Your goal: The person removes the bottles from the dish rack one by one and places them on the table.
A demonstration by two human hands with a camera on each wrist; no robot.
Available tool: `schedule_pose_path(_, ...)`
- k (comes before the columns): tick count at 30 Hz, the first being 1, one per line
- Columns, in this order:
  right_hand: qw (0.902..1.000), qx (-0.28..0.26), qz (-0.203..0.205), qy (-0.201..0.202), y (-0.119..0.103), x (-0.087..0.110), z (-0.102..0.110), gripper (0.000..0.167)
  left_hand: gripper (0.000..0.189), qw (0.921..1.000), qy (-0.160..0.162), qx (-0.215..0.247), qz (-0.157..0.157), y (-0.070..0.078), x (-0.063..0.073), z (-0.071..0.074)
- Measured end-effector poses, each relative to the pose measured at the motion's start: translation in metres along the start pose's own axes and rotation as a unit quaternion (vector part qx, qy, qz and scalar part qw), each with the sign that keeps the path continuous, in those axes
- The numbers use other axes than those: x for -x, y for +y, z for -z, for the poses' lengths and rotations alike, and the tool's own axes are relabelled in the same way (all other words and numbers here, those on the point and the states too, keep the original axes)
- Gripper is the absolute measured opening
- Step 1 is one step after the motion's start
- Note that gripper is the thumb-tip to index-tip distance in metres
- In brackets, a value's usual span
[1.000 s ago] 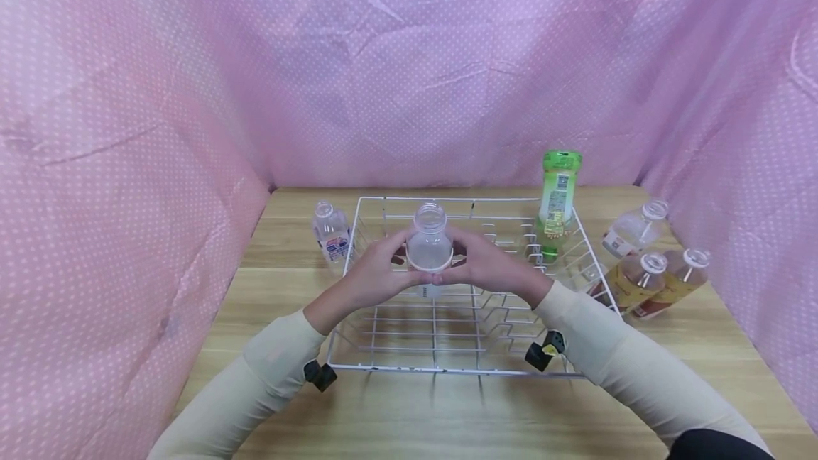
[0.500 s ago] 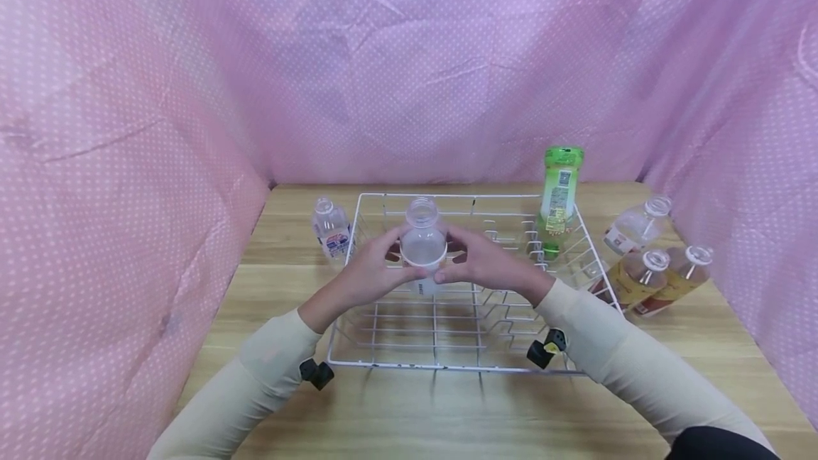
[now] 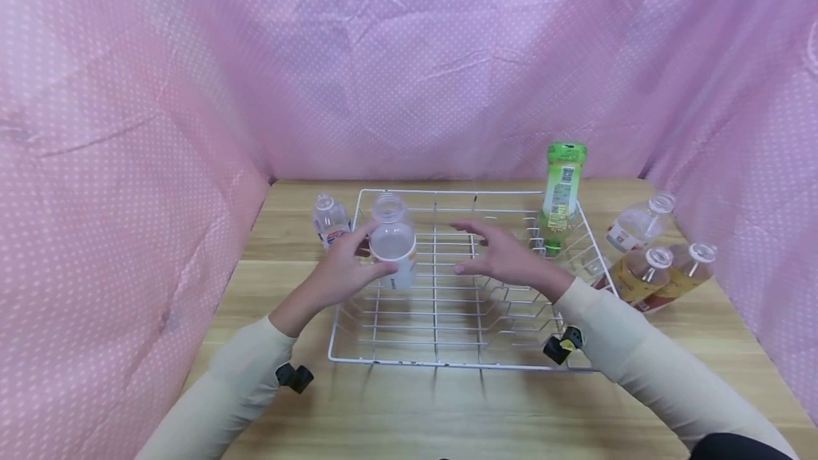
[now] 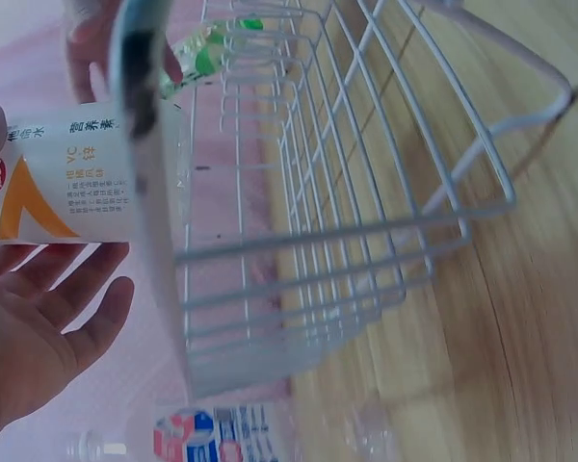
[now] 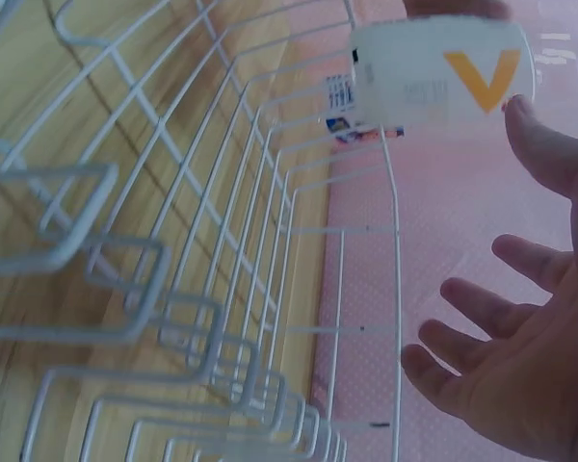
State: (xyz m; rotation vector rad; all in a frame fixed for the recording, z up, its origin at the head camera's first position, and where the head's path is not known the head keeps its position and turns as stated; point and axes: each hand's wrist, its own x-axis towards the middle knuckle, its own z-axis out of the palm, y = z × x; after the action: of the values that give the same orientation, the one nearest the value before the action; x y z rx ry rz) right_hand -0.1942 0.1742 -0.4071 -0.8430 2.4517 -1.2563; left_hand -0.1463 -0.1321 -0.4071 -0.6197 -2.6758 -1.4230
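Observation:
My left hand (image 3: 345,272) grips a clear plastic bottle (image 3: 393,240), upright and uncapped, above the left part of a white wire rack (image 3: 434,369). Its white label carries an orange mark, plain in the left wrist view on the bottle (image 4: 67,178). To the right, my right hand (image 3: 505,258) hovers over the rack, fingers spread and thumb apart, holding nothing. A green-labelled bottle (image 3: 562,190) leans in the rack's far right corner. Just outside the rack's left side stands a small clear bottle (image 3: 331,218) with a blue and red label.
Right of the rack stand a clear bottle (image 3: 641,222) and two yellow-labelled bottles (image 3: 639,275). Rows of bent wire prongs (image 5: 125,289) rise along the rack's right side. Pink dotted cloth (image 3: 409,77) hangs behind the wooden table (image 3: 396,417) and at its sides.
Both hands were at the bottle earlier. The right hand has let go and drawn back to the right, while the left hand has carried the bottle leftward.

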Motion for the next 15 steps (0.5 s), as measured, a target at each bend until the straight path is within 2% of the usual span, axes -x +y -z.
schedule_pose_path(15, 0.9970, 0.068, -0.011, 0.036, 0.018, 0.008, 0.012, 0.086, 0.067, 0.9978, 0.041, -0.032, 0.042, -0.008, 0.024, 0.034)
